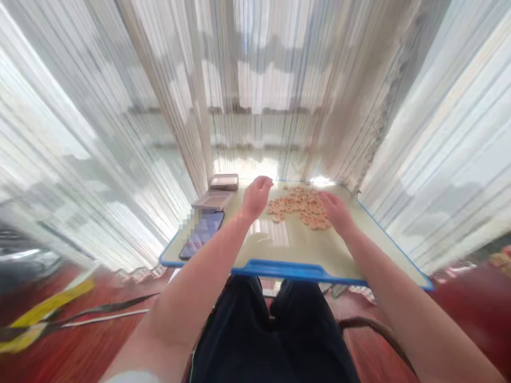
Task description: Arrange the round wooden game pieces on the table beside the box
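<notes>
Small round wooden pieces with reddish marks (303, 205) lie in a loose pile on a pale tabletop with a blue rim (285, 268). Just left of the pile, my left hand (256, 198) hovers with bent fingers, the thumb seemingly apart and nothing visible in it. On the pile's right edge is my right hand (336, 211), its fingers stretched toward the pieces. Those fingertips overlap the outermost pieces in view; whether they touch is too blurred to tell. The marks on the pieces cannot be read.
A phone (203, 234) lies at the table's left side. Behind it are an open shallow box part (213, 200) and a second box part (224, 182). Sheer curtains (263, 96) hang along the far edge. My dark-clothed legs (275, 340) are under the near edge, above a red floor (120, 335).
</notes>
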Tool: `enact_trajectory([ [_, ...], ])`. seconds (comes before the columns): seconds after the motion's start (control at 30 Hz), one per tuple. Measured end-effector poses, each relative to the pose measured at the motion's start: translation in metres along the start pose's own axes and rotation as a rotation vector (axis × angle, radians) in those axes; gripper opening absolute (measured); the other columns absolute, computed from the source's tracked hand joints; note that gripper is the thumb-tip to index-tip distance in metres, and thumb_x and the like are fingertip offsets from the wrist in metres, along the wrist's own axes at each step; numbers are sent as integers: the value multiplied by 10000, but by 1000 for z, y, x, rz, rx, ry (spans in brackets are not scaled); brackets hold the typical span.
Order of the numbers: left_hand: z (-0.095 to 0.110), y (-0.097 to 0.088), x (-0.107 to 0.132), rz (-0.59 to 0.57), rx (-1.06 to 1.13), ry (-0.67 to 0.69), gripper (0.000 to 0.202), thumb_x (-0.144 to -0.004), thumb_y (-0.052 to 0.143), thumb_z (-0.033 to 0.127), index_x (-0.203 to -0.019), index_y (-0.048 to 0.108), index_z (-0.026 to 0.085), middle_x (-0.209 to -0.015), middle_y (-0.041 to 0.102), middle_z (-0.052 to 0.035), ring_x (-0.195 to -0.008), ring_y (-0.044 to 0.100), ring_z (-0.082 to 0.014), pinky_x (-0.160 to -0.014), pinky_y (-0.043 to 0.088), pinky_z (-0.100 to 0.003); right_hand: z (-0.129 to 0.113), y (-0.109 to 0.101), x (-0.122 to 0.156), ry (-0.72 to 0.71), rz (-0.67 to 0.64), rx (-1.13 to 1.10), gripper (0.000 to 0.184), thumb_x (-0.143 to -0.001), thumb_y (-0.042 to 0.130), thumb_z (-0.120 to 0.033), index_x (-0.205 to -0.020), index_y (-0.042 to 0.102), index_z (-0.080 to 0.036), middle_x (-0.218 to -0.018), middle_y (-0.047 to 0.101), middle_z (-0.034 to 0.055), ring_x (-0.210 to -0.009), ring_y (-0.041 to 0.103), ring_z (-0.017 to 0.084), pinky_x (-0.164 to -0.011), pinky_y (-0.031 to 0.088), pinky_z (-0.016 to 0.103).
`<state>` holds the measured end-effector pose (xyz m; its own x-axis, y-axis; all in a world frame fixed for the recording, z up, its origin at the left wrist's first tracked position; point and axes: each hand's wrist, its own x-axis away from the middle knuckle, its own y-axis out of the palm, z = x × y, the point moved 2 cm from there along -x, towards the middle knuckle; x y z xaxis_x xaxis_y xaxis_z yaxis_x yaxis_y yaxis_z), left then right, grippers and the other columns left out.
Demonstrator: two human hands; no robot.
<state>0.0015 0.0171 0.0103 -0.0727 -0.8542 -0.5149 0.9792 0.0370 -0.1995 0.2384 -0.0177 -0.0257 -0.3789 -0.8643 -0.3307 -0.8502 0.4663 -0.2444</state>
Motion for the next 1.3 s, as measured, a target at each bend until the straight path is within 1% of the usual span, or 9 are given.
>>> enact_trajectory([
  [0.1, -4, 18, 14, 37, 172, -274, 304, -799, 429, 424, -772, 566, 154, -714, 606, -28, -635, 559, -93, -574, 407, -199, -33, 14, 26, 79, -101, -158, 518, -684, 585, -361, -1168, 482, -206, -1000, 600, 41, -845, 570, 144, -684, 477, 269],
  [0.13, -8, 22, 18, 52, 203, -336, 307, -805, 412, 418, -777, 563, 152, -699, 598, -24, -608, 551, -89, -561, 403, -199, -39, 22, 33, 110, -151, -217, 479, -696, 568, -366, -1143, 490, -213, -988, 601, 33, -819, 579, 136, -675, 483, 267],
  [0.2, -20, 25, 29, 86, 217, -398, 315, -817, 377, 403, -798, 564, 150, -684, 587, -17, -585, 545, -85, -545, 395, -197, -41, 38, 44, 117, -154, -271, 382, -727, 524, -369, -1071, 522, -202, -961, 604, 31, -784, 586, 126, -665, 485, 261],
  [0.33, -43, 23, 52, 33, -34, -312, 269, -762, 463, 337, -607, 559, 140, -554, 541, -2, -564, 508, -96, -581, 379, -214, -19, 61, 65, 103, -30, -109, 312, -758, 451, -328, -998, 556, -160, -868, 625, 46, -707, 574, 126, -670, 473, 276],
  [0.4, -51, 23, 59, -3, -108, -290, 257, -723, 501, 316, -539, 546, 143, -506, 523, 7, -547, 484, -99, -594, 366, -223, -7, 66, 74, 59, -52, -26, 303, -754, 443, -321, -959, 583, -148, -820, 633, 45, -678, 566, 127, -695, 464, 285],
  [0.47, -54, 23, 60, -7, -130, -287, 258, -721, 482, 320, -541, 550, 148, -497, 521, 13, -539, 472, -99, -589, 355, -223, 0, 68, 78, 1, -138, 49, 282, -732, 469, -332, -883, 616, -145, -760, 637, 38, -653, 563, 130, -692, 455, 278],
  [0.57, -55, 22, 58, 44, -150, -315, 266, -732, 431, 305, -540, 535, 154, -507, 523, 12, -537, 467, -97, -578, 342, -219, 2, 67, 79, -23, -228, 106, 269, -695, 506, -349, -803, 640, -141, -685, 633, 35, -613, 562, 141, -640, 442, 270],
  [0.73, -52, 20, 58, 33, -214, -297, 269, -733, 432, 316, -538, 531, 160, -534, 541, 2, -562, 472, -105, -581, 336, -223, 1, 65, 77, -11, -197, 85, 279, -700, 491, -357, -803, 631, -138, -680, 630, 36, -600, 567, 137, -613, 434, 257],
  [1.3, -47, 19, 62, 41, -140, -363, 252, -733, 453, 314, -566, 550, 152, -525, 524, 10, -527, 456, -93, -565, 335, -221, 4, 65, 77, -13, -219, 85, 260, -709, 495, -364, -790, 623, -153, -698, 640, 28, -620, 570, 132, -624, 435, 249],
])
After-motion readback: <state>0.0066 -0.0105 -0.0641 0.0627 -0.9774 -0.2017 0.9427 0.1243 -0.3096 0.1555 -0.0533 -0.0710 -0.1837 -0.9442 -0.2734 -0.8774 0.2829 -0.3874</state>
